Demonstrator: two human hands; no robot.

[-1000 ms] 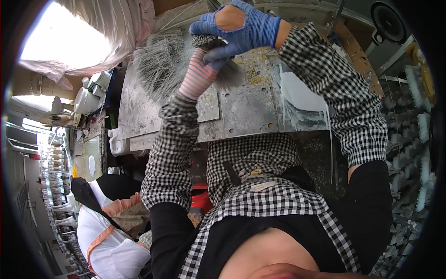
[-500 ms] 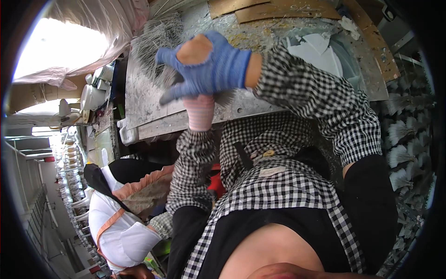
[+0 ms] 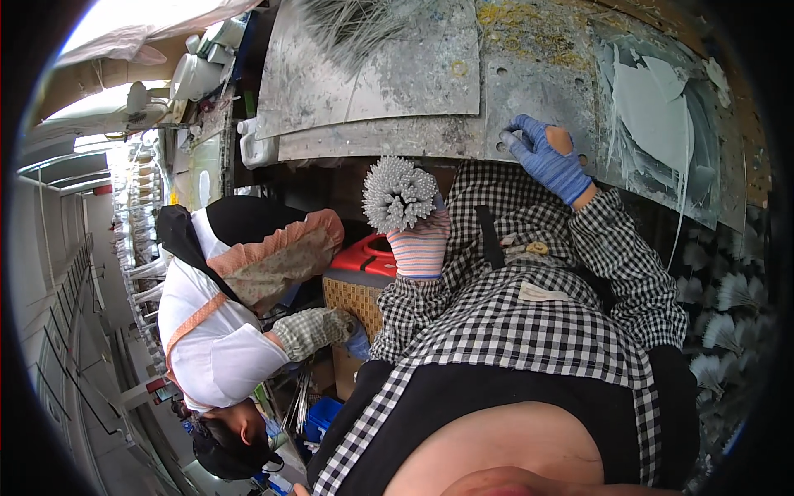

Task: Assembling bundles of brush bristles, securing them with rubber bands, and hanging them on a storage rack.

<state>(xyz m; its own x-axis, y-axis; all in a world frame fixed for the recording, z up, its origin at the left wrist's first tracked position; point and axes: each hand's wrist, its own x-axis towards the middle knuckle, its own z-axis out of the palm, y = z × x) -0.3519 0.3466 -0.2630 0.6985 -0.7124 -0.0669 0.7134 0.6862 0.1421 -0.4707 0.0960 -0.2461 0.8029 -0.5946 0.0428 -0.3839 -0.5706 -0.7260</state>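
My left hand, in a pink-and-white striped glove, is closed round a bundle of thin white-tipped stems. The round head of many small pale tips faces up, just off the table's front edge; the lower stems are hidden by the hand. My right hand, in a blue glove with a hole over its back, is at the front edge of the worktable. Its fingers are loosely bent and a little apart, and I see nothing in them. Near the table's far left lies a pile of loose thin grey stems.
A glass sheet smeared with white paste lies at the table's right, a strand dripping off its edge. A co-worker in a white top bends close on my left, beside a red plastic thing. Pale bristly bundles stand at far right.
My hands have come apart. My right hand has moved right and down to the table edge. My left hand has drawn back toward me with the bundle, whose head now shows.
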